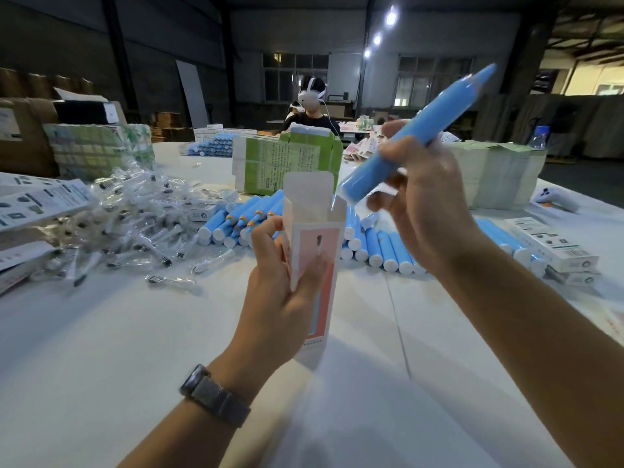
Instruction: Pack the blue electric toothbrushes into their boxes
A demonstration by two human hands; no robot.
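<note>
Across a broad white table, smooth and matte, the stock lies in heaps. At the far edge stand blocks of green printed cartons, flat-sided and square-cornered, with a stack of pale flat-packed box blanks to the right. On the left spreads a glossy, crinkled pile of brush heads in clear plastic wrappers. In the middle lies a row of blue toothbrush handles, smooth cylinders with white end caps, some with orange rings. White printed boxes rest at the right edge. A person wearing a white headset sits at the far side.

Nearer, the left hand grips a tall, narrow cardboard box, held upright above the table with fingers and thumb curled round its lower half; its top flaps stand open, and its front is white with a salmon-pink panel. A dark woven-strap watch sits on that wrist.

The right hand is clamped round a blue electric toothbrush, a smooth tapering plastic cylinder held on a slant. Its blunt lower end sits just at the open mouth of the box, touching or nearly touching a flap, while the narrow end points up and away to the right.
</note>
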